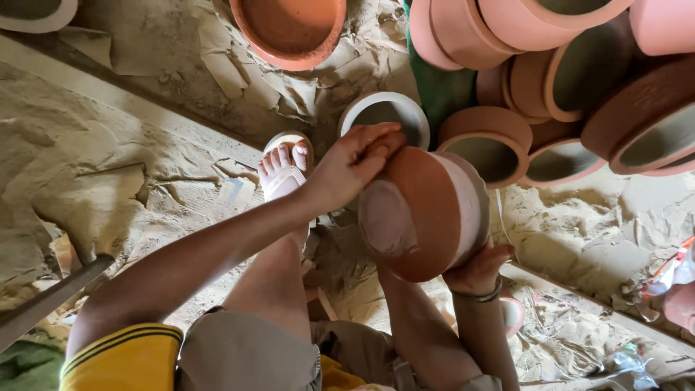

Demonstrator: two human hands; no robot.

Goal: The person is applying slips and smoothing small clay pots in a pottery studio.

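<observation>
A round terracotta clay pot (pixel 427 210) lies on its side in front of me, its rounded base turned toward me and a paler band near its rim. My left hand (pixel 352 165) presses flat on the pot's upper left side. My right hand (pixel 479 269) cups the pot from below at its right, a metal bangle (pixel 478 295) on the wrist. My bare leg and a foot in a white sandal (pixel 284 174) stretch out under my left arm.
Several stacked terracotta pots (pixel 572 80) lie on their sides at the upper right. An orange bowl (pixel 289 29) sits at the top centre, a white-rimmed pot (pixel 387 116) just beyond my left hand. Dry cracked clay ground (pixel 94 166) lies all around; a plank edge (pixel 43 300) at left.
</observation>
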